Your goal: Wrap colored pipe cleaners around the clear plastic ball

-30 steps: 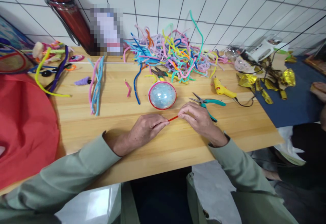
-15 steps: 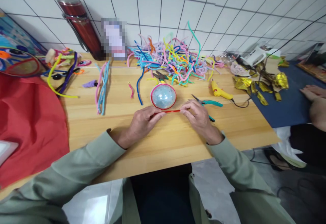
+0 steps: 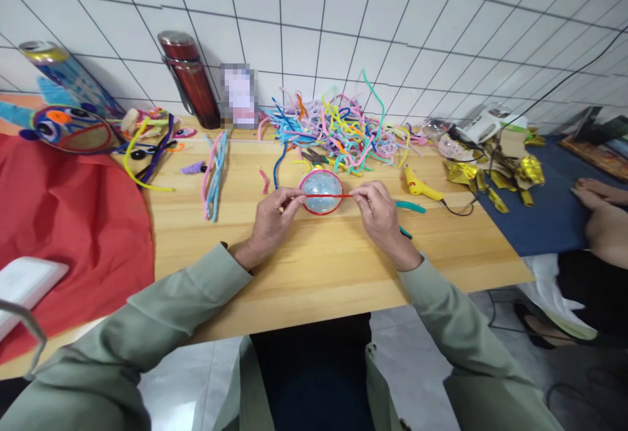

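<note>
A thin red pipe cleaner [image 3: 326, 195] is stretched level between my two hands. My left hand [image 3: 275, 220] pinches its left end, and my right hand [image 3: 380, 218] pinches its right end. Beneath the strip, a clear dome [image 3: 321, 204] with a red rim sits on the table, and the strip crosses over its middle. Teal-handled pliers [image 3: 411, 206] lie beside my right hand, partly hidden by it.
Many coloured pipe cleaners [image 3: 338, 130] are heaped by the wall. A yellow glue gun [image 3: 422, 187] and gold foil pieces [image 3: 490, 176] lie right. Red cloth [image 3: 73, 222] covers the left; a red flask [image 3: 191, 84] stands behind. Another person's arm [image 3: 606, 218] rests at far right.
Both hands have raised the red strip from in front of the dome to across its middle. The view has shifted left, showing a can and more of a white box.
</note>
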The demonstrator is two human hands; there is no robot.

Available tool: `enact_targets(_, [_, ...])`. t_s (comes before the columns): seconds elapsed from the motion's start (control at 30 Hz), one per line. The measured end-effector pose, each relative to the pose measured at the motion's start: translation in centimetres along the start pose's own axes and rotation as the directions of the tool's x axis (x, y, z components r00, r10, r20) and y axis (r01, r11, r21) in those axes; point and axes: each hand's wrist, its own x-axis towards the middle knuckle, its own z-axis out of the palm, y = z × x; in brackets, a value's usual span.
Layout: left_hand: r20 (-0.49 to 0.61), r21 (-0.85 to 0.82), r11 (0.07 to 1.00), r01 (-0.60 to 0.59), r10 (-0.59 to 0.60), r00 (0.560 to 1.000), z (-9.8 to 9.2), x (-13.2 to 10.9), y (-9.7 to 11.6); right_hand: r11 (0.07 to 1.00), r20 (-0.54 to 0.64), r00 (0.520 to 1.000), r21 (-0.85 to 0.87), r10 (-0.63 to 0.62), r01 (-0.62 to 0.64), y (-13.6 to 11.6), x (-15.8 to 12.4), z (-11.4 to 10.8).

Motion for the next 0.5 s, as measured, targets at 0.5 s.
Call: enact_targets(0.5, [0.124,-0.291,0.937,0.193,-0.163,0.979,0.2,1.6,-2.2,0.697,0.236,0.869,0.523,0.434,-0.490,2.2,0.8,3.6])
